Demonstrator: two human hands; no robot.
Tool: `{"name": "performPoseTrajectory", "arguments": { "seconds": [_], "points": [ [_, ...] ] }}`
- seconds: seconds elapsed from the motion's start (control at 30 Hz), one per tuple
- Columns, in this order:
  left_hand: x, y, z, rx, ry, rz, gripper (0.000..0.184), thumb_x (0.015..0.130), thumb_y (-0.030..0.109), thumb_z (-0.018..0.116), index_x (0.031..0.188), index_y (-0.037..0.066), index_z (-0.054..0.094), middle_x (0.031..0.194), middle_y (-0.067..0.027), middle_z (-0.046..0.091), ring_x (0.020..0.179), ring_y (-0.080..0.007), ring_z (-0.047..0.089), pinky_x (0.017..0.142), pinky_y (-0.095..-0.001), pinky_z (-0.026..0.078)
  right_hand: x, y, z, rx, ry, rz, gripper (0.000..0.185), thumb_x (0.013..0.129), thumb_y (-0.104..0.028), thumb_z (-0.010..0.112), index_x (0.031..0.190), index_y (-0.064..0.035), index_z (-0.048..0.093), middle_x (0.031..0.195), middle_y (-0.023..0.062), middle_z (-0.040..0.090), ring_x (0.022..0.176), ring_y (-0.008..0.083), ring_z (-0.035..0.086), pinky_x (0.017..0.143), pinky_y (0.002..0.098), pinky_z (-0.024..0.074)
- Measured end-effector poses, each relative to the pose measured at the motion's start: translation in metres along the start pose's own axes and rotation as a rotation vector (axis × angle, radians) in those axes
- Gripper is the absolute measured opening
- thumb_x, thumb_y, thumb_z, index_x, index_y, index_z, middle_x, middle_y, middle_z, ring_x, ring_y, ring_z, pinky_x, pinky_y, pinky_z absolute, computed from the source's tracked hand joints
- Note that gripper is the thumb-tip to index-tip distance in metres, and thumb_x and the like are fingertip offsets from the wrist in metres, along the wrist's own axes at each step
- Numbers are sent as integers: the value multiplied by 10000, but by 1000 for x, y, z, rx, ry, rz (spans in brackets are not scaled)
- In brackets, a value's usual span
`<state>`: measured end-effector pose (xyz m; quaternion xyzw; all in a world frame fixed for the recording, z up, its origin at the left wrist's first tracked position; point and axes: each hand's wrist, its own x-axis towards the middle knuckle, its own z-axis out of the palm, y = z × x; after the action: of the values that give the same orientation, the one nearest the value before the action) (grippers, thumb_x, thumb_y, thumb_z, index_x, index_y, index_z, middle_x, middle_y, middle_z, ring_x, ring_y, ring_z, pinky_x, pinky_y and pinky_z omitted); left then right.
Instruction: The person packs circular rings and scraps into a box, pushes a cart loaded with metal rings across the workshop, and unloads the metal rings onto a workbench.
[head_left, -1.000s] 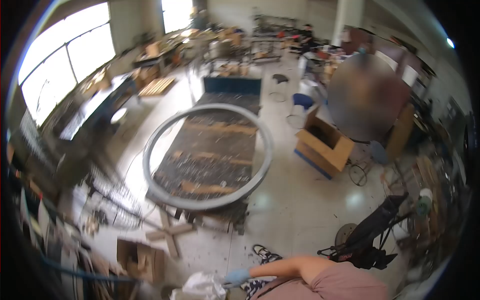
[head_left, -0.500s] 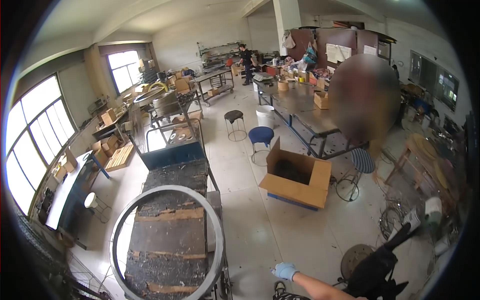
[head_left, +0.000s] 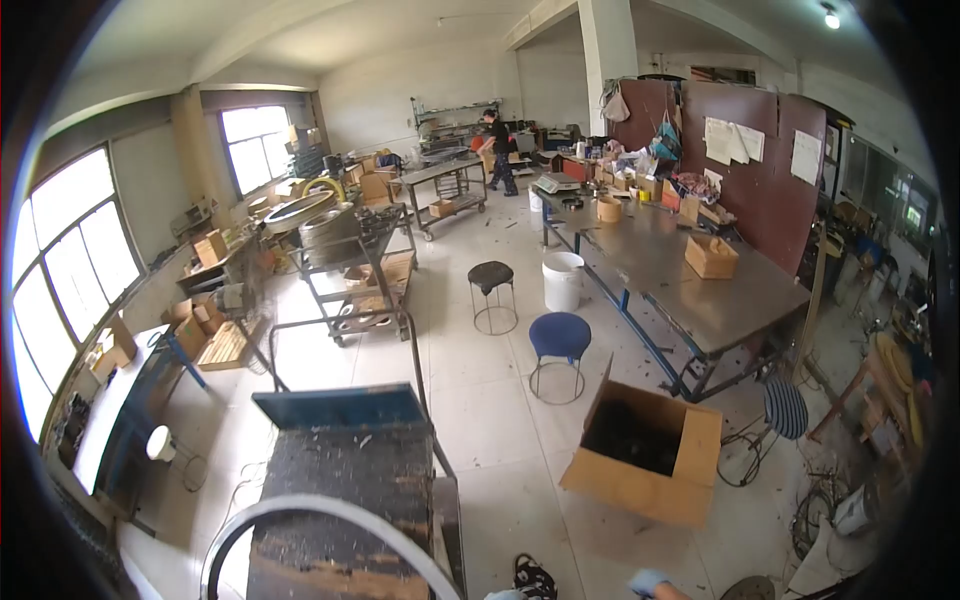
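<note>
My right hand, in a light blue glove, shows only in part at the bottom edge, over the floor below the cardboard box. Its fingers are mostly cut off by the frame. A small light blue patch beside my shoe may be my left glove; too little shows to be sure. To the left, a large grey ring lies over a cart with a dark, worn top. No contact between my right hand and any object is visible.
An open cardboard box stands ahead right, near a striped stool. Blue and black stools and a white bucket stand beside the long metal table. A person is at the far end.
The view has shifted, and the ring now sits lower and partly out of frame. My right hand has dropped toward the bottom edge. The large blurred shape at right is gone.
</note>
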<state>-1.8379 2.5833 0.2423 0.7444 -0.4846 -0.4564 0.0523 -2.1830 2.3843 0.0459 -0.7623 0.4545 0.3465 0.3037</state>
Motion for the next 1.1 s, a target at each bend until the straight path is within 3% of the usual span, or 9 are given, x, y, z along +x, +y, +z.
{"name": "performPoseTrajectory", "arguments": {
  "seconds": [0.13,0.23,0.3,0.33,0.57,0.77,0.87,0.93,1.1],
  "points": [
    [109,0,-143,294,118,166,573,842,590,550,1044,86,731,974,-202,709,991,-356,667,887,-411,518,-11,2,-80,274,-81,314,377,886,-373,476,869,-104,740,807,179,704,681,303,670,687,439,522],
    [173,13,-285,266,151,165,556,902,586,453,1257,196,628,1279,-106,620,1151,-342,594,1023,-442,415,9,-40,-159,445,-30,378,394,894,-389,470,886,-100,738,833,189,702,719,322,669,705,451,522],
    [237,-18,-361,466,815,461,488,890,537,540,1194,172,654,1305,-102,587,1124,-350,556,992,-464,423,42,-68,-205,511,-7,382,405,899,-400,466,898,-98,736,850,195,700,744,335,668,717,459,522],
    [239,-5,-426,333,797,351,499,903,501,522,1228,136,624,1362,-116,550,1318,-299,451,1106,-538,299,65,-81,-226,532,0,376,410,902,-405,464,903,-97,735,859,199,699,757,342,668,722,463,522],
    [359,-112,-696,601,1239,65,469,880,445,563,1171,93,669,1247,-191,616,1241,-352,518,1095,-498,301,287,-178,-410,466,-30,257,452,920,-442,449,943,-88,729,919,221,693,846,386,665,764,491,521],
    [367,-96,-789,202,201,-456,584,919,582,398,1050,109,714,1093,-168,696,1090,-327,634,925,-430,480,471,-407,-742,183,242,-262,505,954,-482,408,1014,-77,704,920,259,676,874,436,655,787,513,511],
    [392,-122,-812,-187,57,-246,532,855,510,630,1174,89,690,942,-167,734,864,-239,709,838,-399,532,554,-542,-886,109,455,-686,445,949,-469,499,1006,-59,663,791,207,673,714,367,655,682,440,501],
    [431,-143,-830,-509,-62,-305,508,878,459,637,1199,68,674,919,-133,734,740,-206,704,751,-383,549,582,-626,-972,96,421,-700,504,958,-497,446,1041,-48,659,994,267,661,935,427,645,830,498,497],
    [575,-192,-927,-485,-30,-452,505,879,459,604,1184,63,678,978,-155,716,715,-231,701,704,-398,560,709,-715,-1065,179,423,-835,433,960,-453,488,1028,-59,655,938,222,675,865,390,650,771,444,499]
  ]
}}
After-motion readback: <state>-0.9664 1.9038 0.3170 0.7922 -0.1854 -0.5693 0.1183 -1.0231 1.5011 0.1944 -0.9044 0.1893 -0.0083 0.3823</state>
